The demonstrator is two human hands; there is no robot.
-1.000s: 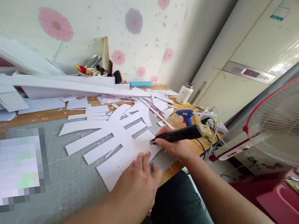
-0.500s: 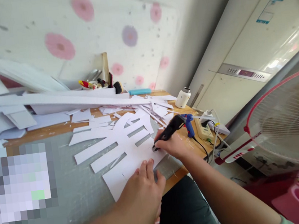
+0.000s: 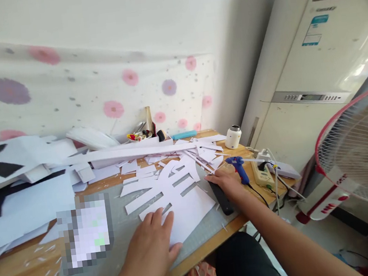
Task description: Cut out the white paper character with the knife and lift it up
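A white sheet with slots and strips cut into it (image 3: 193,217), card or thin foam board, lies on the grey cutting mat (image 3: 123,244). My left hand (image 3: 151,240) rests flat on its near left part, fingers stretched and thumb apart. Right of the sheet, my right hand (image 3: 228,184) has its fingers around one end of a black utility knife (image 3: 223,200), low over the mat. The knife's other end points toward me; its blade is not visible. Close beyond my right hand lies a blue glue gun (image 3: 238,167) with a glue stick in its back.
White offcuts (image 3: 205,151) are heaped behind the sheet. A white jar (image 3: 233,137) and a power strip (image 3: 262,171) with cables stand at the right. A fan (image 3: 356,152) is beyond the table edge. Large white pieces (image 3: 26,197) fill the left; a blurred-out patch (image 3: 90,230) covers something.
My right hand has moved the knife off the sheet to its right side and turned it. My left hand has shifted to the sheet's left part. The view has tilted up.
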